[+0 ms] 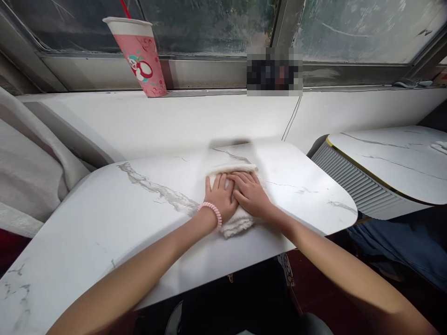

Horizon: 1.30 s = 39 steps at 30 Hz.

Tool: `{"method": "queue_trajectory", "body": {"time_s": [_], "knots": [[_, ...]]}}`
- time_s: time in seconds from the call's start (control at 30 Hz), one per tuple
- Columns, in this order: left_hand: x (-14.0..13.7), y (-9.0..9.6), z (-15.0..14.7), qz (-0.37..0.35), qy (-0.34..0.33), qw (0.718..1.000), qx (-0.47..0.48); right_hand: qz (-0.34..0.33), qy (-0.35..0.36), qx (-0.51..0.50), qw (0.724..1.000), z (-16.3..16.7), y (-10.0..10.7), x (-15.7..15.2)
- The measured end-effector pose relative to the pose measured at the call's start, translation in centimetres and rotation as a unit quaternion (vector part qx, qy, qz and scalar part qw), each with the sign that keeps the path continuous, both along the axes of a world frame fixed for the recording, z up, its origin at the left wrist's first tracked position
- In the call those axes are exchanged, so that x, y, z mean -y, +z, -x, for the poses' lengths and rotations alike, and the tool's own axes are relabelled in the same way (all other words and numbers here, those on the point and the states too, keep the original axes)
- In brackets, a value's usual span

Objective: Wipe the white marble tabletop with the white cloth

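A folded cream-white cloth (pixel 239 225) lies on the white marble-patterned table (pixel 146 223). My left hand (pixel 220 197) rests flat on it with the fingers stretched out, and a pink coiled band (pixel 213 211) circles that wrist. Beside it, my right hand (pixel 252 193) also presses flat on the cloth. The two hands touch at the thumbs, over the middle of the cloth. Its far edge and its frayed near edge stick out past the hands; the part under the palms is hidden.
On the window ledge stands a pink paper cup (pixel 143 63) with a red straw. A blurred-out patch covers something farther right on the ledge. A grey-white curtain (pixel 31 163) hangs at the left. To the right is a second marble-patterned table (pixel 394 153) with a ribbed side.
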<state>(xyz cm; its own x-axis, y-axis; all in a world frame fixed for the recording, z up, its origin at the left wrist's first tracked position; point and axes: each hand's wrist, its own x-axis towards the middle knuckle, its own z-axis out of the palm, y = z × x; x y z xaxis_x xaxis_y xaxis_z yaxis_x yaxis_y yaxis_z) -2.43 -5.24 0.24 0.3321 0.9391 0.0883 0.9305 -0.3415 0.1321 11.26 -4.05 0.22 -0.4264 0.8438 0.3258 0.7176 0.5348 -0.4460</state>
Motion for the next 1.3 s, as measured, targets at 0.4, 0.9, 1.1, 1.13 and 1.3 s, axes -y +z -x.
{"method": "queue_trajectory", "body": {"time_s": [0.4, 0.9, 1.1, 1.13, 1.3], "knots": [[7.3, -0.1, 1.7, -0.023, -0.071, 0.997, 0.010, 0.006, -0.039, 0.034, 0.999, 1.5, 0.3, 8.5], [7.5, 0.0, 6.1, -0.005, -0.034, 0.999, -0.004, 0.028, 0.006, 0.029, 0.999, 5.7, 0.6, 7.6], [3.3, -0.5, 7.5, -0.015, -0.021, 1.000, -0.004, 0.012, 0.000, 0.022, 1.000, 6.9, 0.3, 3.5], [2.3, -0.6, 7.8, -0.014, -0.021, 1.000, -0.004, 0.010, -0.004, 0.021, 1.000, 7.2, 0.2, 2.6], [-3.0, -0.3, 9.1, -0.001, -0.026, 1.000, -0.001, 0.007, -0.033, 0.004, 0.999, 8.7, -0.1, -2.2]]}}
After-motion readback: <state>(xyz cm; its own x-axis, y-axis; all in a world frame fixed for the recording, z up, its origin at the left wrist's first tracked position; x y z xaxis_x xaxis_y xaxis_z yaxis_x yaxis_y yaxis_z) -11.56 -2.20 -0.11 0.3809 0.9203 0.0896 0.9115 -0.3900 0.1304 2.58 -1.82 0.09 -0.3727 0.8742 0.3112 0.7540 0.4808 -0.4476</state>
